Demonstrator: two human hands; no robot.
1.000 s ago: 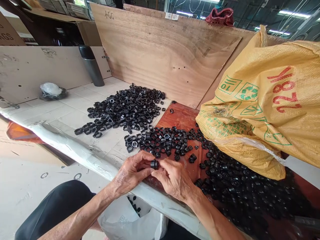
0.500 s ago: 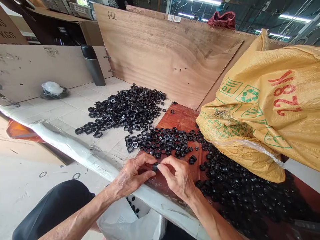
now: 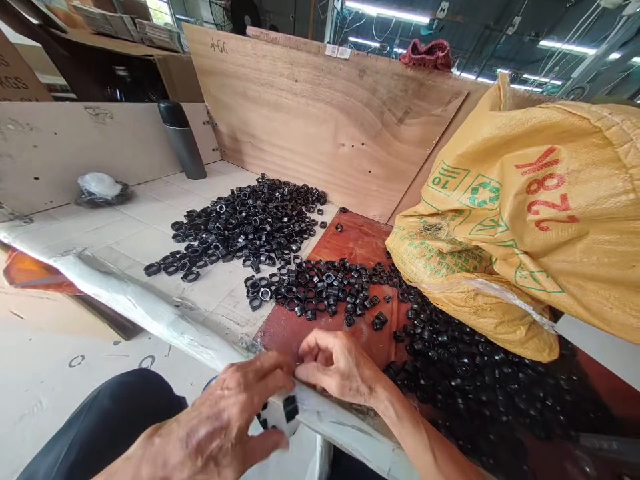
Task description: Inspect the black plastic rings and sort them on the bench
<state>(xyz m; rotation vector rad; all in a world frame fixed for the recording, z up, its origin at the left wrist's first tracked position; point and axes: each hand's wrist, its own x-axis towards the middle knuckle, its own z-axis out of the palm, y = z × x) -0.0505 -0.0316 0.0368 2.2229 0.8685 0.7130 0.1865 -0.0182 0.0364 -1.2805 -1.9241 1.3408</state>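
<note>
My left hand (image 3: pixel 233 413) hangs over the table's front edge, with its thumb spread away from the fingers. Just under its fingertips is a small black plastic ring (image 3: pixel 290 408), apart from the thumb and seemingly loose in the air above a white bag that is mostly hidden. Close beside it, my right hand (image 3: pixel 340 370) is over the edge of the red board, fingers curled in toward the thumb; whatever lies between the tips is hidden. Loose black rings (image 3: pixel 320 287) are strewn just beyond both hands.
A bigger heap of black rings (image 3: pixel 250 223) lies on the pale tabletop. Small black parts (image 3: pixel 475 373) cover the right side beside a yellow woven sack (image 3: pixel 500 220). A plywood panel (image 3: pixel 325 120) closes off the back. Farther left are a grey flask (image 3: pixel 183 143) and a plastic-wrapped bundle (image 3: pixel 103 189).
Both hands held a black ring together over the red board. They have parted and come nearer; the left has dropped past the edge and opened, and the view has shifted slightly.
</note>
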